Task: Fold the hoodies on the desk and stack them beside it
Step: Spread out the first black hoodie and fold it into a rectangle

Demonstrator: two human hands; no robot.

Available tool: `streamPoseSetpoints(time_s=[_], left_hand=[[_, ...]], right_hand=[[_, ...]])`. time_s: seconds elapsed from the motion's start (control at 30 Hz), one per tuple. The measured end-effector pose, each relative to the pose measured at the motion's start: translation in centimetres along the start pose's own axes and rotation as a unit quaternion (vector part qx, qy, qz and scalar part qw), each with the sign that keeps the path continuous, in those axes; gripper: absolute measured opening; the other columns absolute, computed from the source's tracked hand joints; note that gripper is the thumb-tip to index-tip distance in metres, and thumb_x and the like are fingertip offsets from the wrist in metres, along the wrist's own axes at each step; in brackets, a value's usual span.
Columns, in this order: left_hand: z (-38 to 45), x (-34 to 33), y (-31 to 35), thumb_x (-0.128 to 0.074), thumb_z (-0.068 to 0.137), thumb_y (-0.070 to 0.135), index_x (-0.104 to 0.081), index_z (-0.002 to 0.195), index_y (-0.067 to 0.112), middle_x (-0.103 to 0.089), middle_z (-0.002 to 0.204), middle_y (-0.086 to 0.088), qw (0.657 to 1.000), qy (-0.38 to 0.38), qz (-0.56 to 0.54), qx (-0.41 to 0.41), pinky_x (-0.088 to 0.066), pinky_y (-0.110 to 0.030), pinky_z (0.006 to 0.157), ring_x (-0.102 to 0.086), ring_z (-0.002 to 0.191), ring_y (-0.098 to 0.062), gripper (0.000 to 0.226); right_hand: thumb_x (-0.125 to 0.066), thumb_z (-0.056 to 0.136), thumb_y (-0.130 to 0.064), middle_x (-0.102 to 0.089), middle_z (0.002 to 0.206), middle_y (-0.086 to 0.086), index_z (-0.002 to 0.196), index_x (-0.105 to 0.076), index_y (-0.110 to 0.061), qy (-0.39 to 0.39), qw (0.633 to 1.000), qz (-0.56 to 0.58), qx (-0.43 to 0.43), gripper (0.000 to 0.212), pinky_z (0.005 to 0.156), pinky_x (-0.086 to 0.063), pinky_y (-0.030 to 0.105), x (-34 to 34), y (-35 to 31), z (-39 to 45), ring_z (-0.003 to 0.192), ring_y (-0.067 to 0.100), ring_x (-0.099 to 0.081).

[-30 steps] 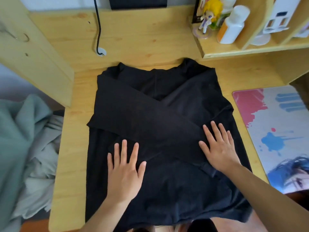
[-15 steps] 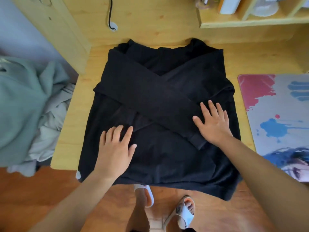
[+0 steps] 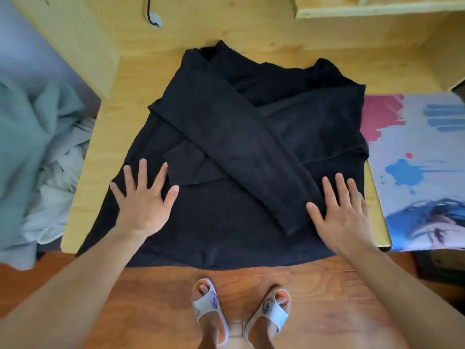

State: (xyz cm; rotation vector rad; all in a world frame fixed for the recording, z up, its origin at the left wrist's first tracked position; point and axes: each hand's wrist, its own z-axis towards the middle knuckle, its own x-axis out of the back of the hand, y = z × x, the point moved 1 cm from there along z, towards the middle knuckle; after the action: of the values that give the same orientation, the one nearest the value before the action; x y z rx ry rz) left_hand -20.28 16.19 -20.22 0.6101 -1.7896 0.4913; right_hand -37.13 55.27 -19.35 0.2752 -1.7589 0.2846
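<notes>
Fingers (image 3: 142, 170) of the left hand (image 3: 143, 200) are spread wide and lie flat on the black hoodie (image 3: 226, 197), near its left edge; fingers (image 3: 339, 185) of the right hand (image 3: 343, 212) are likewise spread and straight, pressing flat on the cloth at the right side, just beside the cuff end of a sleeve (image 3: 241, 152). Neither hand pinches or curls round anything.

That sleeve runs on a slant from the upper left shoulder down to the lower right, laid over the other sleeve (image 3: 191, 167), whose cuff points to the left, so the two cross on the body of the garment. The hoodie lies spread on the wooden desk (image 3: 105, 152), hood end away from the person, with its hem hanging a little over the near edge.

To the right of the hoodie, a printed desk mat (image 3: 415, 152) with red and blue splashes lies on the desk, touching or nearly touching the cloth. A black cable (image 3: 148, 11) ends at a white fitting near the back. To the left, beside the desk, a heap of grey-green cloth (image 3: 37, 147) sits. Below, on the reddish wood floor (image 3: 156, 298), two feet stand in white slippers (image 3: 208, 303).
</notes>
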Motion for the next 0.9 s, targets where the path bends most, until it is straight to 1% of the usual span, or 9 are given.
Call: streamPoseSetpoints(time_s=[0.2,0.33,0.4,0.47,0.57,0.67,0.73,0.8,0.9], left_hand=[[9.4,4.3,-3.2,0.012,0.087,0.081,0.008,0.159,0.045,0.016,0.17,0.001,0.989,-0.013,0.075,-0.125,-0.004,-0.064,0.122,0.015,0.156,-0.034,0.08],[14.5,8.9,-0.5,0.004,0.092,0.076,0.016,0.158,0.043,0.02,0.169,-0.004,0.987,0.018,0.156,0.038,-0.003,-0.068,0.12,0.017,0.154,-0.042,0.074],[12.4,10.0,3.1,-0.015,0.103,0.06,0.011,0.161,0.034,0.017,0.169,-0.01,0.993,0.04,0.086,0.073,-0.005,-0.073,0.117,0.011,0.153,-0.048,0.069],[7.9,9.4,5.9,-0.029,0.105,0.044,0.001,0.163,0.031,0.01,0.17,-0.009,0.997,0.039,-0.065,0.031,-0.005,-0.074,0.117,0.007,0.153,-0.047,0.066],[0.5,5.6,6.3,-0.027,0.104,0.054,-0.004,0.161,0.039,0.004,0.171,-0.007,0.99,0.075,-0.116,-0.028,-0.004,-0.071,0.118,0.003,0.154,-0.044,0.063],[-1.6,1.6,3.2,-0.011,0.099,0.066,-0.002,0.161,0.042,0.001,0.171,-0.007,0.995,0.026,-0.092,0.029,-0.004,-0.072,0.119,0.003,0.155,-0.044,0.067],[-0.7,0.5,1.4,-0.008,0.098,0.069,-0.002,0.16,0.044,0.0,0.171,-0.005,0.995,0.019,-0.068,0.066,-0.002,-0.073,0.117,0.005,0.155,-0.042,0.068],[0.6,0.3,0.8,-0.011,0.098,0.07,0.001,0.159,0.047,0.002,0.171,-0.002,0.996,0.026,-0.063,0.064,0.001,-0.073,0.117,0.007,0.155,-0.041,0.066],[2.5,0.4,0.6,-0.013,0.098,0.07,0.003,0.158,0.05,0.003,0.171,-0.001,0.996,0.04,-0.055,0.048,0.002,-0.073,0.117,0.008,0.155,-0.041,0.066]], right_hand=[[-0.028,0.089,-0.076,-0.027,0.164,0.015,0.157,-0.034,-0.019,-0.052,0.998,-0.028,-0.006,0.089,0.106,-0.043,0.053,-0.3,-4.1,-7.3,0.151,0.036,-0.024],[-0.042,0.083,-0.077,-0.042,0.155,0.019,0.149,-0.049,-0.018,-0.097,0.994,-0.026,0.043,0.089,0.094,-0.054,0.053,-0.4,-10.0,-10.9,0.14,0.044,-0.041],[-0.044,0.08,-0.078,-0.052,0.146,0.02,0.143,-0.057,-0.018,-0.147,0.984,-0.039,0.096,0.088,0.088,-0.057,0.053,0.6,-13.3,-12.1,0.128,0.045,-0.052],[-0.043,0.084,-0.073,-0.061,0.133,0.014,0.138,-0.058,-0.021,-0.165,0.972,-0.036,0.162,0.076,0.087,-0.055,0.049,3.3,-15.4,-11.8,0.114,0.038,-0.06],[-0.038,0.094,-0.061,-0.065,0.118,-0.001,0.134,-0.053,-0.03,-0.065,0.982,0.041,0.17,0.053,0.088,-0.05,0.042,7.9,-15.0,-6.1,0.107,0.029,-0.064],[-0.04,0.099,-0.056,-0.05,0.144,0.005,0.15,-0.042,-0.025,0.018,0.986,0.054,0.158,0.06,0.106,-0.045,0.043,9.1,-12.6,2.6,0.131,0.029,-0.049],[-0.032,0.099,-0.063,-0.017,0.166,0.007,0.16,-0.019,-0.028,-0.026,0.989,0.017,0.145,0.071,0.122,-0.025,0.047,7.8,-11.0,7.5,0.152,0.03,-0.015],[-0.019,0.097,-0.07,0.004,0.169,0.003,0.161,-0.003,-0.033,-0.057,0.991,-0.041,0.114,0.076,0.125,-0.009,0.049,5.6,-9.4,11.0,0.155,0.029,0.006],[-0.007,0.095,-0.074,0.002,0.17,0.003,0.161,0.002,-0.036,-0.024,0.993,-0.079,0.09,0.077,0.126,-0.003,0.05,3.1,-8.2,12.6,0.155,0.028,0.003]])
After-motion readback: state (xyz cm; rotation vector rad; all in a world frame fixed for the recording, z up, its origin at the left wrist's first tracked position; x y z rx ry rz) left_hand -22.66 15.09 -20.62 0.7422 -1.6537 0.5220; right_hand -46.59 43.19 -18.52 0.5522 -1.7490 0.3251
